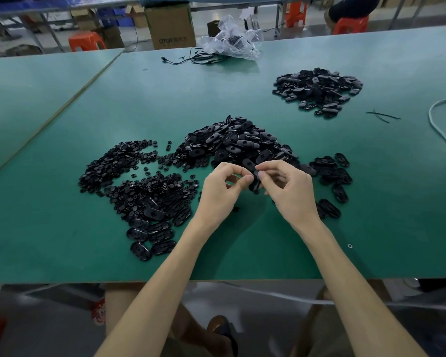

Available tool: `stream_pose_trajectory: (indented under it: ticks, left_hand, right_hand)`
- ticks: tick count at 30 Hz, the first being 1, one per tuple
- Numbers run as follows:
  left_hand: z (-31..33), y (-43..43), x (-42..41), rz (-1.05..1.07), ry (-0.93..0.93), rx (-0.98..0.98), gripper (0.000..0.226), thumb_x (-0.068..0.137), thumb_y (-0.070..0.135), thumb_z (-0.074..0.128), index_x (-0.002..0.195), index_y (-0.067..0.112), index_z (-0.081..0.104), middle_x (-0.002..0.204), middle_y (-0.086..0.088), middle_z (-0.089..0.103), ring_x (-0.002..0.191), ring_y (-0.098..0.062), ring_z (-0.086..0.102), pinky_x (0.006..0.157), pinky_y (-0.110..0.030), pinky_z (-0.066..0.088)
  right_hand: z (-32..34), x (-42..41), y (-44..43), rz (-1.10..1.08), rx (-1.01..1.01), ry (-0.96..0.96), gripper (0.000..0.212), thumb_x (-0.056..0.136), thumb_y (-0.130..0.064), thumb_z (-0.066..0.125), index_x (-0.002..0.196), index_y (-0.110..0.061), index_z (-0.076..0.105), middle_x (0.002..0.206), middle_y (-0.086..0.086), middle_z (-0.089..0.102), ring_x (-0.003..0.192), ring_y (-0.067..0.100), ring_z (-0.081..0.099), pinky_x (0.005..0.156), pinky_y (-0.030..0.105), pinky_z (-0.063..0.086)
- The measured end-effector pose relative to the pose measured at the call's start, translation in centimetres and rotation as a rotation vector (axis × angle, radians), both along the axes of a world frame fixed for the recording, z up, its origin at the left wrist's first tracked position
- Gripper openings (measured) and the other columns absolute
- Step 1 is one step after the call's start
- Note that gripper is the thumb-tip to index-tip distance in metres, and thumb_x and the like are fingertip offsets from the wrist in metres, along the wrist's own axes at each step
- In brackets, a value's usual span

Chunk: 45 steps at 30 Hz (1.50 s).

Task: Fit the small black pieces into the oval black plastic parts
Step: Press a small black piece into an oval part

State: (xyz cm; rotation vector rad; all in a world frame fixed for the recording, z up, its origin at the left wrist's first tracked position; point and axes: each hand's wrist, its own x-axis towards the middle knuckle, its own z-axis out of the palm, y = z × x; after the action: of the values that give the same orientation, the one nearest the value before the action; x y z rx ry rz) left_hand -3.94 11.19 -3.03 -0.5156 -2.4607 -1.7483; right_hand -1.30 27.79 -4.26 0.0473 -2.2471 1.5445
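Note:
My left hand (220, 188) and my right hand (287, 185) meet above the green table, both pinching one oval black plastic part (255, 180) held on edge between their fingertips. Whether a small piece sits in it is hidden by the fingers. Directly behind the hands lies a big heap of oval parts (238, 144). A spread of small black round pieces (129, 173) covers the table to the left. Several oval parts (152, 233) lie in front of that spread, and more oval parts (332, 176) lie to the right of my hands.
A second heap of oval parts (318, 90) sits at the far right. A clear plastic bag (232, 41) and black cables (196, 57) lie at the table's far edge. A white cable (440, 124) curves along the right side. Cardboard boxes and orange stools stand beyond the green table (49, 248).

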Motion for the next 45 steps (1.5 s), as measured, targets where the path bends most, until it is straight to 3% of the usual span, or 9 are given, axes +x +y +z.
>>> stream_pose_trajectory:
  ticks: [4, 8, 19, 26, 29, 32, 36, 40, 45]
  left_hand:
    - [0.0, 0.2, 0.0, -0.007, 0.044, -0.063, 0.023, 0.094, 0.012, 0.075, 0.087, 0.033, 0.067, 0.104, 0.006, 0.065, 0.086, -0.007, 0.065, 0.077, -0.019, 0.048]
    - [-0.3, 0.3, 0.0, 0.010, 0.092, -0.101, 0.026, 0.093, 0.009, 0.076, 0.087, 0.033, 0.066, 0.102, 0.008, 0.064, 0.084, -0.004, 0.063, 0.074, -0.011, 0.044]
    - [-0.7, 0.3, 0.2, -0.021, 0.167, -0.212, 0.018, 0.100, 0.001, 0.063, 0.093, 0.017, 0.063, 0.102, 0.004, 0.059, 0.080, -0.009, 0.062, 0.074, -0.011, 0.044]
    - [-0.5, -0.1, -0.2, 0.091, 0.013, -0.076, 0.025, 0.098, 0.007, 0.068, 0.087, 0.029, 0.065, 0.078, 0.008, 0.070, 0.067, -0.002, 0.064, 0.067, -0.011, 0.044]
    - [-0.4, 0.0, 0.0, 0.065, 0.013, -0.084, 0.022, 0.098, 0.006, 0.068, 0.088, 0.025, 0.067, 0.074, 0.011, 0.068, 0.066, 0.000, 0.062, 0.068, -0.009, 0.043]
    - [-0.4, 0.1, 0.3, 0.052, 0.076, -0.124, 0.021, 0.097, 0.002, 0.068, 0.089, 0.022, 0.066, 0.083, 0.010, 0.067, 0.069, -0.002, 0.062, 0.070, -0.006, 0.042]
    - [-0.5, 0.2, 0.3, 0.016, 0.155, -0.224, 0.015, 0.098, 0.003, 0.066, 0.093, 0.017, 0.066, 0.096, 0.003, 0.064, 0.075, -0.011, 0.062, 0.072, -0.015, 0.046]
    - [-0.7, 0.4, 0.7, 0.004, 0.257, -0.335, 0.008, 0.103, 0.006, 0.059, 0.101, 0.012, 0.065, 0.104, 0.006, 0.058, 0.078, -0.020, 0.061, 0.075, -0.043, 0.054]
    - [-0.5, 0.6, 1.2, 0.042, 0.353, -0.365, 0.005, 0.102, 0.013, 0.063, 0.105, 0.011, 0.067, 0.110, 0.007, 0.060, 0.082, -0.021, 0.064, 0.072, -0.046, 0.055]
  right_hand:
    - [-0.1, -0.1, 0.0, 0.013, -0.002, -0.008, 0.014, 0.096, -0.012, 0.073, 0.104, -0.023, 0.078, 0.089, -0.016, 0.077, 0.083, 0.011, 0.075, 0.077, 0.037, 0.064]
    - [-0.1, -0.1, 0.0, 0.017, 0.000, -0.009, 0.015, 0.096, -0.011, 0.073, 0.103, -0.024, 0.078, 0.086, -0.013, 0.077, 0.080, 0.012, 0.075, 0.076, 0.037, 0.063]
    - [0.0, 0.0, -0.1, 0.017, 0.027, -0.013, 0.016, 0.097, -0.011, 0.073, 0.104, -0.024, 0.078, 0.088, -0.016, 0.076, 0.083, 0.009, 0.073, 0.079, 0.033, 0.062]
    - [0.3, 0.2, -0.1, -0.004, -0.068, 0.001, 0.015, 0.097, -0.009, 0.072, 0.102, -0.022, 0.076, 0.085, -0.011, 0.077, 0.077, 0.011, 0.074, 0.066, 0.023, 0.059]
    - [0.3, 0.1, 0.0, -0.008, -0.057, -0.006, 0.013, 0.097, -0.010, 0.072, 0.103, -0.020, 0.077, 0.084, -0.009, 0.077, 0.078, 0.012, 0.074, 0.069, 0.028, 0.061]
    - [0.1, 0.1, -0.1, -0.005, -0.021, -0.014, 0.013, 0.097, -0.011, 0.073, 0.105, -0.020, 0.077, 0.087, -0.010, 0.078, 0.082, 0.013, 0.074, 0.075, 0.035, 0.063]
    - [0.0, 0.1, -0.2, 0.013, 0.041, -0.004, 0.014, 0.097, -0.012, 0.072, 0.104, -0.023, 0.077, 0.087, -0.017, 0.076, 0.082, 0.009, 0.073, 0.079, 0.028, 0.061]
    - [0.0, 0.1, -0.2, 0.012, 0.085, 0.011, 0.017, 0.097, -0.008, 0.070, 0.104, -0.021, 0.078, 0.089, -0.014, 0.077, 0.084, 0.004, 0.072, 0.081, 0.017, 0.057]
    - [0.2, 0.2, -0.2, 0.021, 0.094, -0.004, 0.017, 0.097, -0.006, 0.069, 0.105, -0.018, 0.079, 0.089, -0.012, 0.077, 0.084, 0.003, 0.073, 0.080, 0.015, 0.056]
